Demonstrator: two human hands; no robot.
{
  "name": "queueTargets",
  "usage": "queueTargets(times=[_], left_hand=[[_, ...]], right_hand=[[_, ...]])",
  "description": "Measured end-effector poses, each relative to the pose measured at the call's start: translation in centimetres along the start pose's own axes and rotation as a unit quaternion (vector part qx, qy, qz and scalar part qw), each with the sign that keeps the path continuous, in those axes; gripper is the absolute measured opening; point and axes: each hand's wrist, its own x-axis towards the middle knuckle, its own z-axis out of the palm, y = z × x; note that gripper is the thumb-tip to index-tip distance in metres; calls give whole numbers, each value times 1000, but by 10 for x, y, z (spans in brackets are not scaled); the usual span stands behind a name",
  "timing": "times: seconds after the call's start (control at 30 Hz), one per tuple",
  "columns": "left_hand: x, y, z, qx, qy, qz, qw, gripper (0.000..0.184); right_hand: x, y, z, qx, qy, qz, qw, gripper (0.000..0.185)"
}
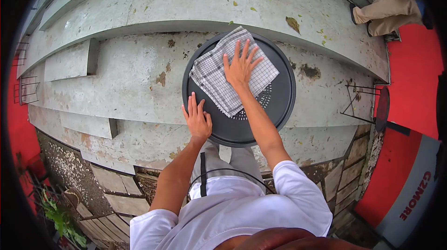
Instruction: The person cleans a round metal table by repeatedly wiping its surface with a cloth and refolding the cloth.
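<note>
Right hand (239,69) spread wide and palm down, a person in a white short-sleeved shirt (200,222) holds a grey-and-white checked fabric cloth (216,80) flat against a round, dark-grey table (233,133) with a perforated centre, set over pale concrete steps (130,68). The left hand (198,118), holding nothing, rests with its fingers parted on the bare surface near the rim, just beside the cloth. The cloth, apparently folded, covers much of the table's far middle, one corner poking past the rim and some of the holes showing beyond its near edges. Wiping the tabletop appears to be the step in hand; the next move seems to call for even pressure through the flat palm, working the cloth toward the uncovered near side while the left hand steadies the table.
</note>
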Motion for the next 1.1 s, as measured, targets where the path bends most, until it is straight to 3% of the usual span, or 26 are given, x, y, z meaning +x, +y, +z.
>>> queueTargets(times=[0.07, 0.17, 0.23, 0.37, 0.5, 0.6, 0.87, 1.03, 1.1], left_hand=[[-2, -2, 3, 1, -1, 1, 1000, 48], [-5, -5, 9, 2, 10, 10, 1000, 47], [-3, -1, 4, 7, 2, 3, 1000, 47], [-2, 3, -1, -7, 8, 9, 1000, 47], [-2, 3, -2, -15, 5, 8, 1000, 47], [-1, 4, -2, -17, 6, 4, 1000, 47], [-2, 0, -3, -27, 0, 0, 1000, 46], [-3, -3, 2, -30, 18, 2, 999, 46], [-3, -3, 6, -28, 26, 2, 999, 46]], right_hand=[[2, -11, 10, 84, -21, -218, 972, 74], [6, -3, 13, 93, -24, -243, 965, 73], [12, 17, 5, 96, -27, -241, 965, 73], [8, 80, -8, 38, 6, -45, 998, 74], [-55, 131, -20, 1, 26, 82, 996, 72], [-97, 143, -23, 7, 39, 95, 995, 72], [-16, 98, -2, -25, 42, 49, 998, 72], [8, -4, 18, 24, 33, -132, 990, 72], [-4, -29, 18, 38, 29, -149, 988, 72]])
